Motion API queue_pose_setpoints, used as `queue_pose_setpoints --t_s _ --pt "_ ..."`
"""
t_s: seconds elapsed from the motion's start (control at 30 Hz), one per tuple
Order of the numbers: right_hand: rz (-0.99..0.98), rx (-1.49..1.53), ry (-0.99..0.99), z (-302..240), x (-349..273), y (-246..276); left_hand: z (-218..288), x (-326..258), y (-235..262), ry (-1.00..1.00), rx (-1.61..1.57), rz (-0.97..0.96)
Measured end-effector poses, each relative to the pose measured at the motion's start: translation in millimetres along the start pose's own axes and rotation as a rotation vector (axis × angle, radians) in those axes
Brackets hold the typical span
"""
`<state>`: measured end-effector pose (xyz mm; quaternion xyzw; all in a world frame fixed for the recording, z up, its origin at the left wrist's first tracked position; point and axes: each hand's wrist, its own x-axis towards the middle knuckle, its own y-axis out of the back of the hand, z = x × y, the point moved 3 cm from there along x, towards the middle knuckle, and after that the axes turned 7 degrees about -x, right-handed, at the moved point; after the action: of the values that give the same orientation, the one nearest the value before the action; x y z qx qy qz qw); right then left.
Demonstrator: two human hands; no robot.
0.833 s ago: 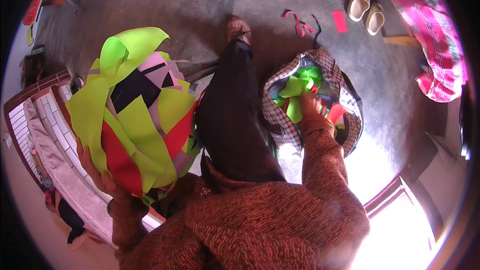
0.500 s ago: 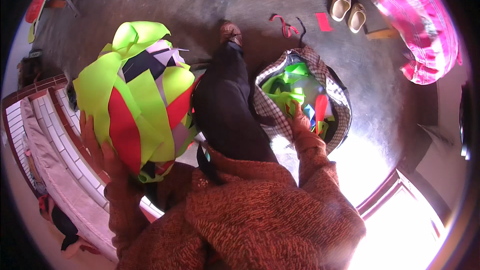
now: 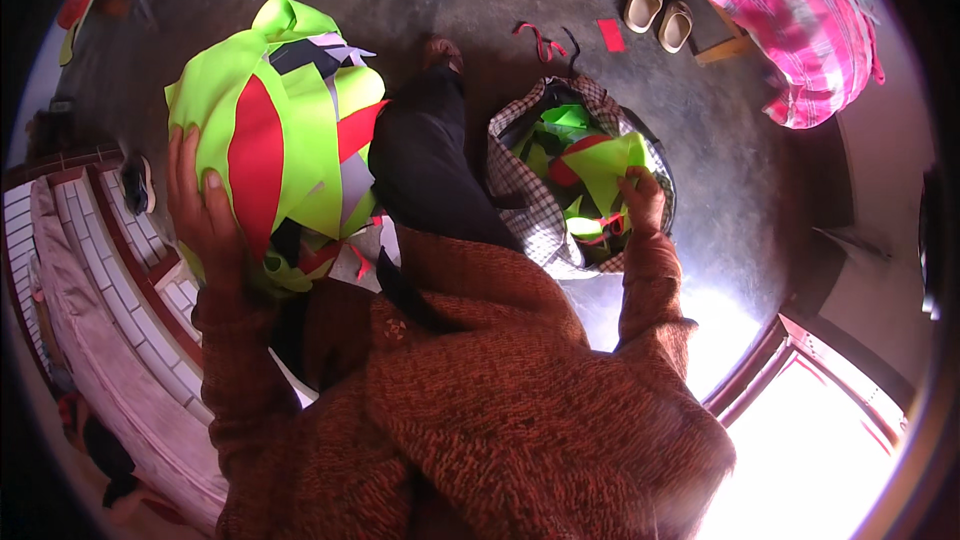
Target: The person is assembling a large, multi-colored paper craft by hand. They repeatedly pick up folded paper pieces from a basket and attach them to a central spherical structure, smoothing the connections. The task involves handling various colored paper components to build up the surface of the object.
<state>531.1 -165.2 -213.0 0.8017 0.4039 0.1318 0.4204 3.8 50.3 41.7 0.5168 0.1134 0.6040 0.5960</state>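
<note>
Over a grey floor (image 3: pixel 480 0), left hand (image 3: pixel 200 210) clasps a fabric bundle (image 3: pixel 275 130); right hand (image 3: pixel 643 202) grips bagged scraps (image 3: pixel 610 165).

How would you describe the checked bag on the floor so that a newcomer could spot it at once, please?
Start at the grey concrete floor, right of the person's dark trouser leg. There the checked bag lies open, with the right hand reaching into it. Only it has a black-and-white check and holds green and red cloth pieces.

A checked cloth bag (image 3: pixel 522 202) stood open on the floor, stuffed with green and red fabric pieces; no labels, signs or screens showed.
</note>
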Motion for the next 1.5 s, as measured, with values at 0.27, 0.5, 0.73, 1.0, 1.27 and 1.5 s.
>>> queue_pose_setpoints --t_s 0.27,0.5,0.73,1.0,1.27,1.5 --pt "-0.093 -0.296 -0.215 68 -25 -52 0 1 1 -0.069 0.019 0.013" --pt "0.046 -0.001 -0.184 56 -56 -34 4 -3 1 -0.099 0.049 0.036" --pt "0.090 0.732 -0.330 80 -58 -68 0 -3 0 -0.097 0.061 0.038" --pt "0.068 0.613 -0.400 81 -49 -68 -2 -6 0 -0.097 0.095 0.057" --pt "-0.068 0.541 -0.411 155 -46 -106 -7 -5 -7 -0.072 0.090 0.064" --pt "-0.047 0.491 -0.458 136 -45 -126 -9 -7 -2 -0.092 0.121 0.078"
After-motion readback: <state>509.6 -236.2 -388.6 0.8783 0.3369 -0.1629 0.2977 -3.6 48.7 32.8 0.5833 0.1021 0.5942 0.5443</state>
